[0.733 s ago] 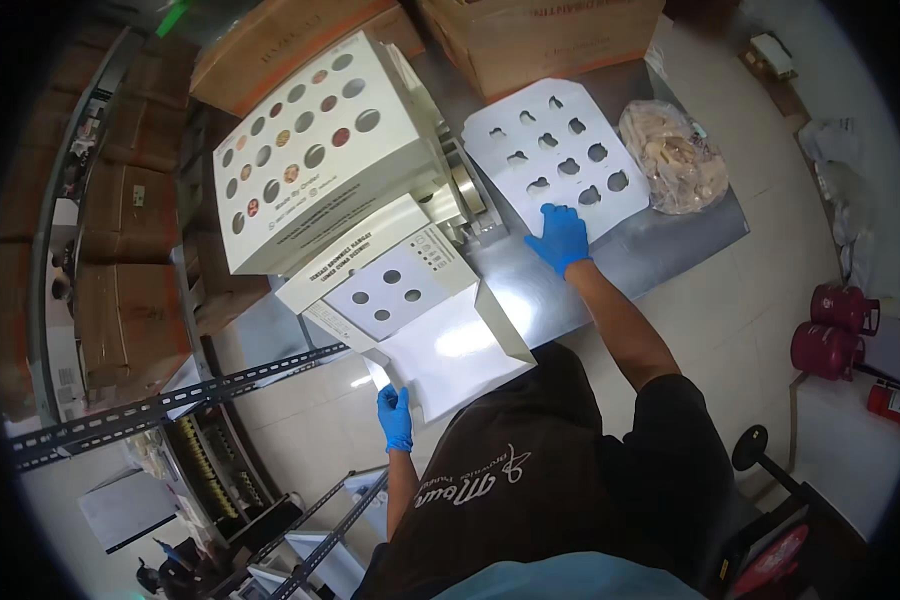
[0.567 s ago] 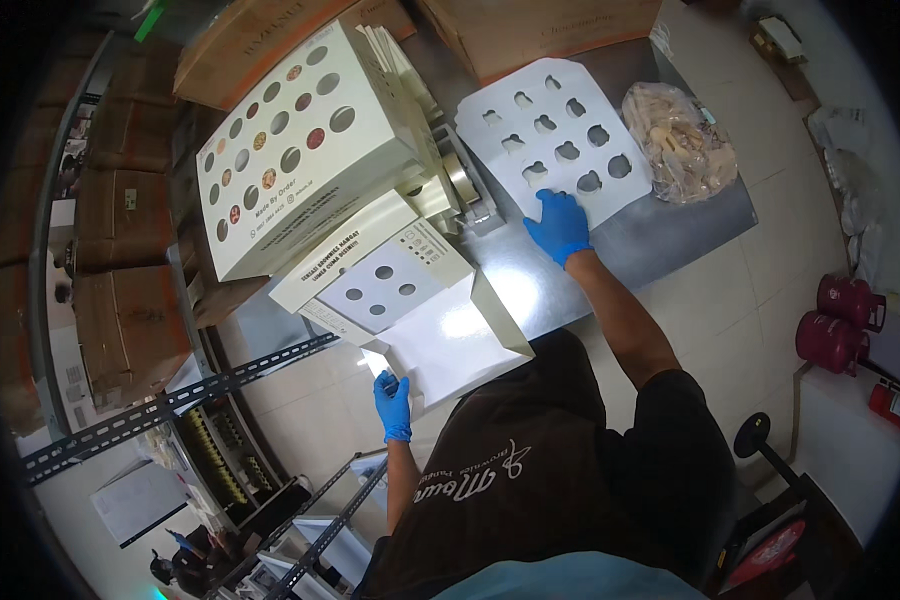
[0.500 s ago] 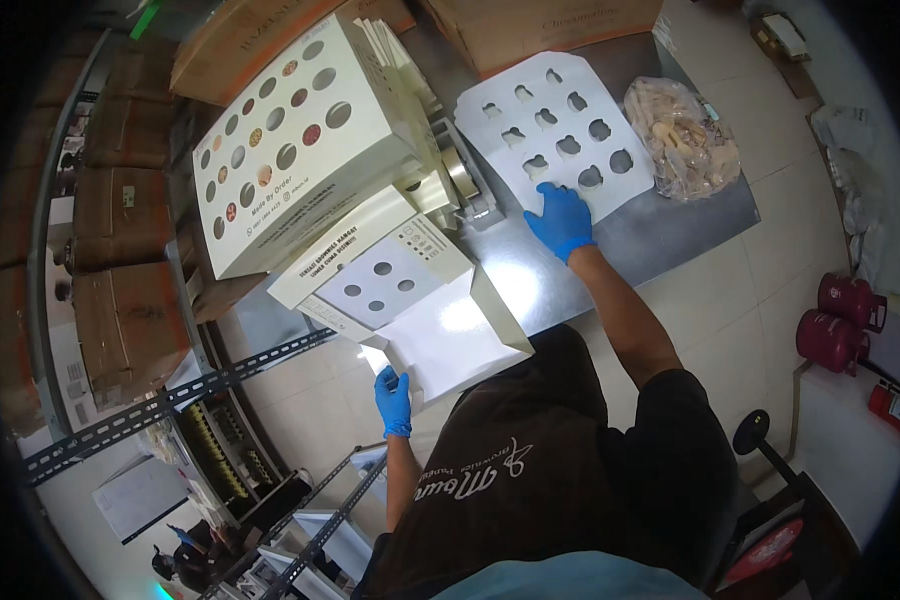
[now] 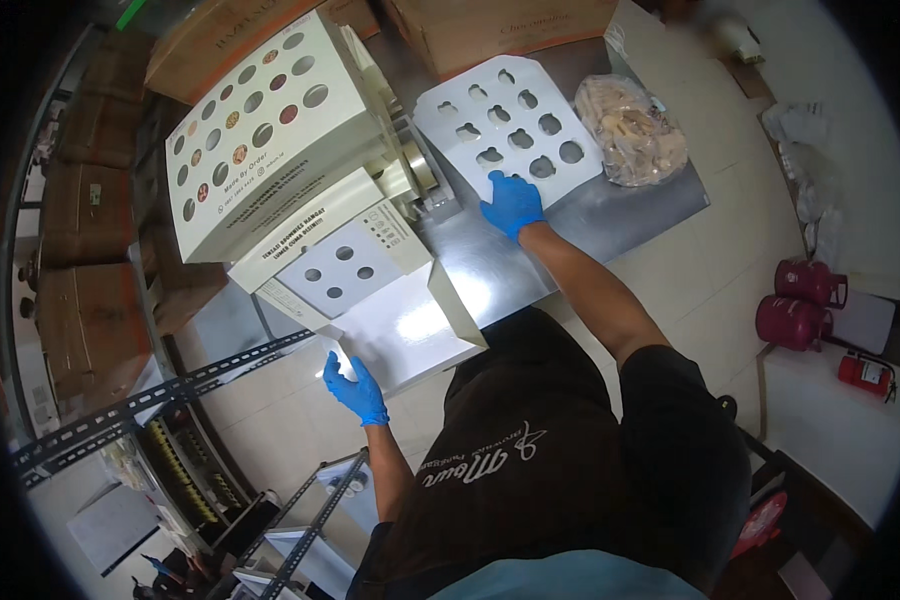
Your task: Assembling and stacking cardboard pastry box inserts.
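My right hand [image 4: 515, 205], in a blue glove, has its fingers at the near edge of a white card insert [image 4: 518, 118] with rows of cut-out holes. Its fingers look closed on that edge, though the fingertips partly hide the grip. My left hand [image 4: 356, 388], gloved the same, is open with thumb and fingers apart, beside the near left corner of an unfolded cream carton [image 4: 400, 330]. The carton lies with its white inside up, and its printed panel has four-hole cut-outs, reaching over the table's front edge.
Behind the carton stands a stack of cream printed boxes [image 4: 260, 130] with round windows. A tape dispenser [image 4: 430, 175] sits beside it on the metal table [image 4: 650, 205]. At the right is a clear bag of small wooden-looking pieces [image 4: 630, 132]. Brown cartons [image 4: 505, 30] stand behind; a metal shelf [image 4: 170, 395] is at left.
My left hand has let go of the carton's corner and opened, moving slightly away. My right hand stays at the insert's near edge. The whole view has shifted, moving everything leftward.
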### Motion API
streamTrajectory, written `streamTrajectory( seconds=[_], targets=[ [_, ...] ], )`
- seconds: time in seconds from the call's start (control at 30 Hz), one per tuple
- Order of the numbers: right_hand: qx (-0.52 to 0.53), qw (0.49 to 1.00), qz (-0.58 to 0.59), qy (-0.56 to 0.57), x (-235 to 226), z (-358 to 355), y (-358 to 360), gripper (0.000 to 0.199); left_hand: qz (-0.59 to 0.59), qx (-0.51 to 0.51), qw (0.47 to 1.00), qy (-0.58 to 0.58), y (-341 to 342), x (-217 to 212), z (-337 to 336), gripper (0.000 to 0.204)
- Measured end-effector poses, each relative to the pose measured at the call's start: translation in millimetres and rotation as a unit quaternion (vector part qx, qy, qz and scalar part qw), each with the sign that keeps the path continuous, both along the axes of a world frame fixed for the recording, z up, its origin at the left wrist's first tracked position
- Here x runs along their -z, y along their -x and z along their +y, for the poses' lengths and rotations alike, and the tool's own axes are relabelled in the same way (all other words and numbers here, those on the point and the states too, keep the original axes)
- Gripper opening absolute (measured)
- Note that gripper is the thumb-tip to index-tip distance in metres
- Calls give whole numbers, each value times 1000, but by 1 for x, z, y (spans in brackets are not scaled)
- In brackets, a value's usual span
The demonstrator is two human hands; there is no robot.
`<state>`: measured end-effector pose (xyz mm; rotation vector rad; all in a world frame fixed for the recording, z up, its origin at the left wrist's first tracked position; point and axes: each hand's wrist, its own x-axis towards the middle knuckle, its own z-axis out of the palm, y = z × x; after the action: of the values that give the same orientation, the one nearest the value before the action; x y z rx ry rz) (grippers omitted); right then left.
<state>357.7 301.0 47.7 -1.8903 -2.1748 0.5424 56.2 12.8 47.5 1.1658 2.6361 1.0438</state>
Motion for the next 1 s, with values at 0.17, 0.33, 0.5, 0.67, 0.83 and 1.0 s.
streamTrajectory(
  seconds=[0.17, 0.33, 0.5, 0.67, 0.83, 1.0],
  targets=[
    [2, 999, 50, 10, -46, 12, -24, 50, 15, 25, 996, -81, -55, -43, 19, 36],
    [1, 899, 401, 176, -34, 60, -75, 61, -18, 123, 988, -93, -134, -69, 74, 26],
    [-64, 917, 366, 143, -96, 26, -90, 63, -179, 193, 962, -70, -209, -67, 132, 25],
    [-118, 866, 483, 50, -107, -2, -141, 57, -302, 253, 918, -52, -251, -74, 183, 31],
    [-271, 879, 365, -146, -90, -10, -164, 56, -504, 277, 788, -218, -260, -64, 206, 48],
    [-428, 848, 291, -112, -37, -14, -207, 57, -686, 195, 652, -257, -265, -84, 206, 56]
  ],
)
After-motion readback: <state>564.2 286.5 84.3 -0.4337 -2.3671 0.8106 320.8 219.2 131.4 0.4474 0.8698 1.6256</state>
